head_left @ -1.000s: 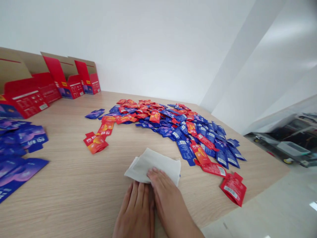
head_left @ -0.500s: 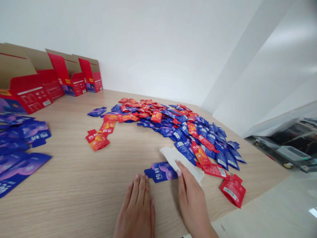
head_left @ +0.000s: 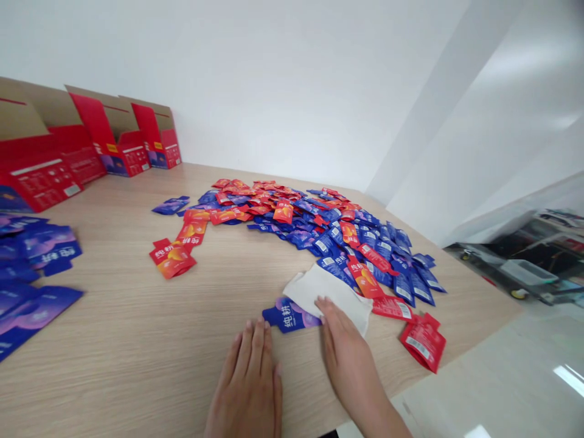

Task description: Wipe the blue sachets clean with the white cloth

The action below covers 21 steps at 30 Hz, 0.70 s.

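The left hand [head_left: 246, 389] lies flat on the wooden bench [head_left: 114, 316] with its fingers [head_left: 258, 340] spread a little. It holds nothing and sits just beside the pointy end of a blue packet [head_left: 288, 316]. The right hand [head_left: 351, 359] rests on a soft white cloth [head_left: 326, 292], its fingers [head_left: 326, 307] lying flat on top and not pinching it. The cloth lies over the other end of the blue packet, near the bottom middle of the picture. A big heap of red and blue packets [head_left: 319, 231] lies just behind the cloth. A red packet [head_left: 422, 344] lies at the right, more blue packets [head_left: 36, 261] lie at the left edge, and red cardboard boxes [head_left: 118, 134] stand open at the upper left.
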Available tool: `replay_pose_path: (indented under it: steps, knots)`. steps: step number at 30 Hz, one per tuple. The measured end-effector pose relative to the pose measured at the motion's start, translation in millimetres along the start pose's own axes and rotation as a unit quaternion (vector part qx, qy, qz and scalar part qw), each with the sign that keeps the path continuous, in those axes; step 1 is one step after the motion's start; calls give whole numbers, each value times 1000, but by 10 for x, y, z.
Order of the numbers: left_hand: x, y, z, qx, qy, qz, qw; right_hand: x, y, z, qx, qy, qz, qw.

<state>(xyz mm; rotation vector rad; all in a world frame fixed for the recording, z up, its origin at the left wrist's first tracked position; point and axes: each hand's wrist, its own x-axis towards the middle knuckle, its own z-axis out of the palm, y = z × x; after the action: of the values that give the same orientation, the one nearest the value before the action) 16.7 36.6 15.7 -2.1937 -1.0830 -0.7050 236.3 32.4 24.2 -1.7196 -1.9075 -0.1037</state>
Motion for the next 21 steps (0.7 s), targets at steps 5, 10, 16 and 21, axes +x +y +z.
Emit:
replay_pose_path:
  steps: [5, 10, 16, 21]
  knots:
    - [-68, -6, 56, -10, -9, -14, 1000, -4, -73, -99, 26, 38, 65, 997]
    - [-97, -21, 66, -19, -19, 3, 1000, 89, -524, -34, 104, 17, -43, 993]
    - [-124, -51, 49, -35, -46, 26, 998, 101, -552, 113, 76, -76, -115, 988]
    - [-95, -4, 51, -33, -37, -3, 999, -19, -153, 14, 33, -21, -46, 998]
